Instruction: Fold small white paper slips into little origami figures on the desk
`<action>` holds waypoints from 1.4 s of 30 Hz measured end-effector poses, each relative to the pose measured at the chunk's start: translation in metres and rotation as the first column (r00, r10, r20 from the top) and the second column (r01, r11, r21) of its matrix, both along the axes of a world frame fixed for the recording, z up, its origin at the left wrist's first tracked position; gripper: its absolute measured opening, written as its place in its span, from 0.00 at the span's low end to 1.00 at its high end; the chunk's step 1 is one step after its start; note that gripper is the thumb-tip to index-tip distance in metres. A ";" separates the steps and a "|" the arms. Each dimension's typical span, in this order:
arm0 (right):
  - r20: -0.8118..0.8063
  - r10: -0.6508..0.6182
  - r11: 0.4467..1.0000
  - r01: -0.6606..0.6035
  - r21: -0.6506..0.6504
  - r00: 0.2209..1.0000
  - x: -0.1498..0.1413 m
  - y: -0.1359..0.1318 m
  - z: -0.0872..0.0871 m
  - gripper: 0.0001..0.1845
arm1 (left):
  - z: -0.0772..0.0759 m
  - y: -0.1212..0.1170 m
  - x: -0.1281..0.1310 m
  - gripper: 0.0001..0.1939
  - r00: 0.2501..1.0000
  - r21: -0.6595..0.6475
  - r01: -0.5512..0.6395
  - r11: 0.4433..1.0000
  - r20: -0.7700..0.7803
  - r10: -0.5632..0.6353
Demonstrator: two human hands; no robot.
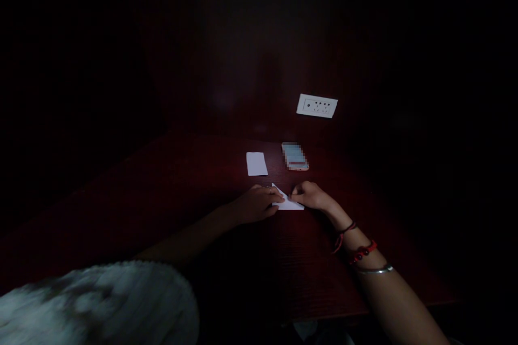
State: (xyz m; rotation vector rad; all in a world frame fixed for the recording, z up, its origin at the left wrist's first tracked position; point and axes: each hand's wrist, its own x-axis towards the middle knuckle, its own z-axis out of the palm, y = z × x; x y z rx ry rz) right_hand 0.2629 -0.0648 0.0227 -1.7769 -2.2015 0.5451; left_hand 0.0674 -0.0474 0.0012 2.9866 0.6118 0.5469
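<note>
A white sheet of paper (289, 205), folded into a triangle, lies flat on the dark red table. From the left, my left hand (259, 204) rests on it with fingers stretched out and pressing it down; a ring shows on one finger. My right hand (311, 194) is at the slanting folded edge, its fingers curled and pinched together at the paper. Two bracelets of red cord and a silver bangle circle my right wrist and forearm. Beyond my hands lies a second, rectangular white paper (257, 164).
A phone (295, 156) with a blurred-out screen lies behind my right hand. A white socket plate (317, 105) is fixed to the dark wall at the back. The table's front edge (324, 319) runs below my arms. Deep shadow hides both sides.
</note>
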 end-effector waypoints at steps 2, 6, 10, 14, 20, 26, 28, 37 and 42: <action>0.025 -0.016 1.000 0.016 0.002 1.000 -0.002 0.000 0.000 0.11 | -0.001 0.001 0.000 0.13 1.000 0.000 -0.003 1.000 -0.002 0.003; 0.079 -0.075 0.997 0.074 0.011 0.994 -0.006 -0.002 0.003 0.11 | -0.002 0.002 0.000 0.13 1.000 -0.001 -0.004 1.000 0.002 0.004; 0.081 -0.093 0.996 0.093 0.008 0.992 -0.006 -0.002 0.004 0.11 | -0.002 0.003 0.000 0.14 1.000 -0.004 -0.001 1.000 -0.009 0.001; 0.040 -0.079 0.997 0.080 -0.017 0.996 0.000 -0.002 0.004 0.12 | -0.001 0.002 0.001 0.14 1.000 0.007 -0.017 1.000 -0.012 0.017; 0.019 -0.004 0.999 0.004 -0.034 1.000 0.005 -0.001 0.001 0.11 | -0.002 0.000 0.001 0.16 0.998 0.084 -0.005 0.996 -0.054 0.010; 0.060 -0.055 0.998 0.056 -0.015 0.997 0.000 -0.005 0.005 0.10 | -0.003 0.000 0.000 0.18 0.998 0.102 -0.001 0.995 -0.069 0.008; 0.057 -0.061 0.998 0.061 -0.014 0.997 -0.001 -0.006 0.006 0.10 | -0.003 0.000 0.000 0.18 0.998 0.097 0.004 0.995 -0.065 0.002; -0.021 -0.009 0.994 0.007 -0.105 1.000 0.010 -0.006 0.004 0.12 | -0.002 -0.002 0.001 0.19 0.996 0.110 -0.009 0.994 -0.085 0.018; 0.029 -0.057 0.993 0.060 -0.099 0.998 0.006 -0.007 0.007 0.08 | -0.002 -0.003 0.002 0.20 0.995 0.107 -0.004 0.994 -0.098 0.015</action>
